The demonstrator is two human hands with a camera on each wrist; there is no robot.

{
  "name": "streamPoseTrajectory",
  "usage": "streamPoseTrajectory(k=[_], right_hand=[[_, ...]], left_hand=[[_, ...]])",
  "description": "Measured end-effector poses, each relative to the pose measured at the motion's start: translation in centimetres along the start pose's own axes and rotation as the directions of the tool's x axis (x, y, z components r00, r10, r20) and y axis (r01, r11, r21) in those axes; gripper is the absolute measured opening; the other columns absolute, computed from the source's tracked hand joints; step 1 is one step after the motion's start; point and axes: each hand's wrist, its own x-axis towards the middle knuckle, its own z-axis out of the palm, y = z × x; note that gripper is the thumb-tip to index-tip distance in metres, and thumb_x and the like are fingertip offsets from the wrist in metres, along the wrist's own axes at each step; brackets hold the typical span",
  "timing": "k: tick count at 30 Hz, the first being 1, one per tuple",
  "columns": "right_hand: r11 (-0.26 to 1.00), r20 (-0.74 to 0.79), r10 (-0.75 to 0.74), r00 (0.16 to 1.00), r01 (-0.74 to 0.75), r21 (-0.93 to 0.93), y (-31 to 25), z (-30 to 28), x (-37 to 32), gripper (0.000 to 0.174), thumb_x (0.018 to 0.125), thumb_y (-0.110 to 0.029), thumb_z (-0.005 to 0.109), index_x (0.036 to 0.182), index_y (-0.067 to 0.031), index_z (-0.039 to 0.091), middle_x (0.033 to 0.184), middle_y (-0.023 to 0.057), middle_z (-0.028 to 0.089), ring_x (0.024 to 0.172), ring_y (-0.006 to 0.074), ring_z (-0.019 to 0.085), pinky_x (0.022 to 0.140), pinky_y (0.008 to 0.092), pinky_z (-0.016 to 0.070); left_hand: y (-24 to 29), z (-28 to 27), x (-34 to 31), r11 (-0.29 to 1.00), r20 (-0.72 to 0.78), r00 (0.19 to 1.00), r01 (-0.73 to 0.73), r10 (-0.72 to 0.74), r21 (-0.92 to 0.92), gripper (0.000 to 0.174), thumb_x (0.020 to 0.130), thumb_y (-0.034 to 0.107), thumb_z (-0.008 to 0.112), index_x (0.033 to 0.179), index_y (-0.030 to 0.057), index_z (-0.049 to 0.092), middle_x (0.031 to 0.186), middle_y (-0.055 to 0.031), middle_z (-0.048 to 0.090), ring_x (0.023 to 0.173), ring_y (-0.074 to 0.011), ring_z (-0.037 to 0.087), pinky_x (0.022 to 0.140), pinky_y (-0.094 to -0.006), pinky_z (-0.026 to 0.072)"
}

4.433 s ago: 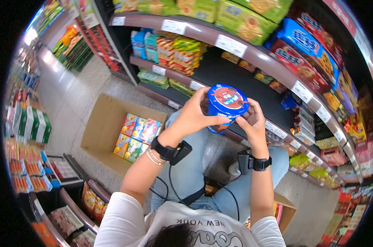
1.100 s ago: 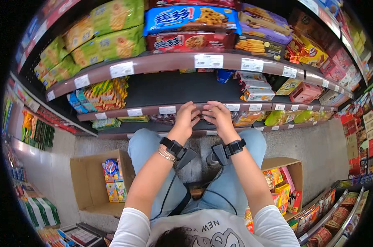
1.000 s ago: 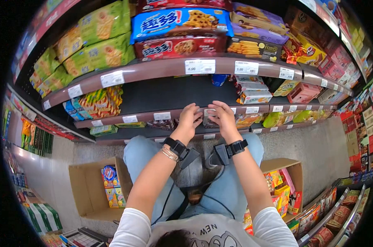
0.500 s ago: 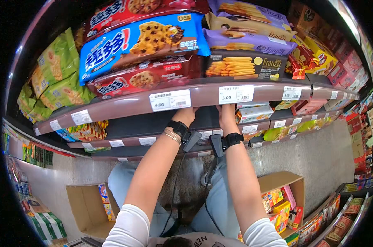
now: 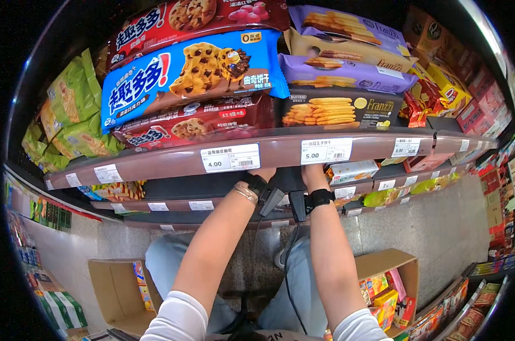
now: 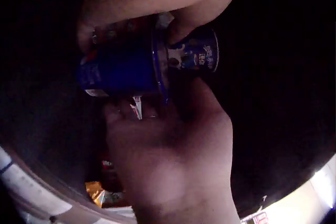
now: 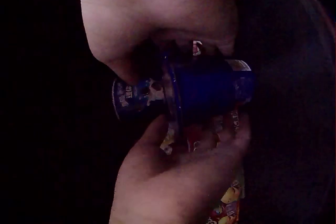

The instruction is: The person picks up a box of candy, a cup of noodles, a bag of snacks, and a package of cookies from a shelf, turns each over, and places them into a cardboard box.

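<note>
Deep in the dark lower shelf bay, a blue tub [image 6: 123,69] stands between my two hands, its rim standing out. Past the rim, a narrower printed blue cylinder [image 6: 202,53] overlaps it in the left wrist view. My left hand [image 7: 178,176] holds one side, thumb by the rim and fingertips close to the far end. On the opposite side my right hand [image 6: 168,155] curves round the tub with its thumb near the rim. In the head view, the upper shelf covers most of the left hand [image 5: 266,173] and right hand [image 5: 313,173] and hides the tub.
The upper shelf edge [image 5: 172,159] juts out over my wrists. Cookie packs [image 5: 195,74] are stacked on it. White packs [image 5: 351,170] lie right of my right hand. Open cardboard boxes stand on the floor, a left box [image 5: 112,284] and a right box [image 5: 388,258], both with colourful packs inside.
Earlier both hands held a blue tub over the lap. One second ago they were unladen before the shelf, with a blue tub in the left box. Since then they reached forward under the upper shelf.
</note>
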Motion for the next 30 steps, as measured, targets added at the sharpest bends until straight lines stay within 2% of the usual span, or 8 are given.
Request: streamPoseTrajectory(k=[3, 4, 6, 10, 14, 21, 27, 30], right_hand=[[0.959, -0.085, -0.06, 0.995, 0.034, -0.28, -4.1, 3.3, -2.7, 0.038, 0.092, -0.026, 0.05, 0.119, 0.0013, 0.047, 0.114, 0.0092, 0.052, 0.104, 0.0187, 0.048, 0.091, 0.0311, 0.037], [0.922, -0.109, -0.089, 0.99, 0.041, -0.386, -5.2, 4.4, -3.5, 0.038, 0.093, -0.023, 0.049, 0.119, 0.0039, 0.047, 0.114, 0.0101, 0.053, 0.103, 0.0196, 0.048, 0.09, 0.0313, 0.037], [0.911, -0.07, -0.15, 0.986, 0.11, -0.397, -4.9, 4.3, -4.5, 0.039, 0.09, -0.019, 0.052, 0.119, 0.0066, 0.048, 0.116, 0.0121, 0.054, 0.104, 0.0195, 0.049, 0.092, 0.0309, 0.0372], [0.895, 0.209, -0.082, 0.974, 0.164, -0.414, -8.6, 7.3, -10.4, 0.042, 0.087, -0.017, 0.059, 0.122, 0.0051, 0.051, 0.115, 0.0118, 0.058, 0.105, 0.017, 0.052, 0.093, 0.0283, 0.0381], [0.872, 0.38, -0.054, 0.923, 0.229, -0.432, -7.2, 8.4, -14.0, 0.05, 0.086, -0.017, 0.061, 0.13, 0.0019, 0.046, 0.12, 0.0139, 0.054, 0.109, 0.0175, 0.051, 0.095, 0.0285, 0.0382], [0.971, 0.473, 0.112, 0.874, 0.004, -0.238, -5.2, 11.8, -22.2, 0.091, 0.075, -0.006, 0.073, 0.145, -0.0043, 0.016, 0.137, 0.014, 0.038, 0.123, 0.0189, 0.04, 0.104, 0.0316, 0.031], [0.884, 0.592, 0.043, 0.804, 0.245, -0.397, -4.1, 13.9, -24.1, 0.101, 0.061, -0.004, 0.082, 0.142, -0.0025, 0.023, 0.134, 0.0136, 0.041, 0.121, 0.0197, 0.042, 0.104, 0.0329, 0.0333], [0.925, 0.524, 0.04, 0.851, 0.167, -0.342, -2.1, 13.7, -24.3, 0.08, 0.067, -0.008, 0.079, 0.134, 0.0017, 0.036, 0.125, 0.0123, 0.049, 0.115, 0.0186, 0.048, 0.099, 0.0321, 0.0376]], left_hand=[[-0.1, -1.5, -1.3, 0.98, 0.193, 0.978, -0.043, 0.081, -0.194, 0.03, 0.09, 0.028, 0.05, 0.112, 0.0083, 0.056, 0.116, -0.0155, 0.056, 0.108, -0.0296, 0.052, 0.089, -0.0432, 0.0406], [0.8, -2.4, -1.6, 0.824, 0.194, 0.975, 0.194, -0.105, -0.533, 0.031, 0.09, 0.03, 0.051, 0.112, 0.0097, 0.055, 0.116, -0.0123, 0.056, 0.109, -0.0268, 0.051, 0.089, -0.0423, 0.0403], [3.4, -3.7, -2.3, 0.08, 0.369, 0.849, 0.427, -0.379, -0.901, 0.032, 0.088, 0.033, 0.054, 0.113, 0.0125, 0.054, 0.116, -0.0059, 0.056, 0.11, -0.0212, 0.05, 0.088, -0.0404, 0.0399], [5.3, -9.0, -6.6, 0.149, 0.219, 0.869, 0.313, -0.443, -0.938, 0.027, 0.084, 0.017, 0.06, 0.107, 0.0025, 0.06, 0.09, -0.0028, 0.062, 0.085, -0.0117, 0.054, 0.078, -0.0269, 0.0421], [2.1, -8.6, -10.5, 0.129, 0.133, 0.871, 0.218, -0.474, -0.967, 0.036, 0.085, 0.019, 0.059, 0.117, 0.0022, 0.057, 0.108, -0.0087, 0.06, 0.099, -0.0153, 0.056, 0.086, -0.0304, 0.0443], [1.8, -14.8, -17.3, -0.315, 0.25, 0.901, 0.136, -0.355, -0.939, 0.038, 0.095, 0.018, 0.043, 0.132, 0.0076, 0.04, 0.124, -0.0111, 0.051, 0.113, -0.0215, 0.051, 0.097, -0.0364, 0.0415], [-0.9, -17.4, -20.8, -0.509, 0.491, 0.825, 0.306, -0.279, -0.804, 0.035, 0.094, 0.023, 0.045, 0.127, 0.0105, 0.044, 0.126, -0.0092, 0.051, 0.115, -0.0224, 0.05, 0.097, -0.0419, 0.0404], [0.5, -19.8, -21.9, -0.31, 0.444, 0.815, 0.341, -0.373, -0.887, 0.036, 0.094, 0.025, 0.046, 0.127, 0.0109, 0.043, 0.123, -0.0066, 0.052, 0.112, -0.0197, 0.05, 0.094, -0.0398, 0.041]])
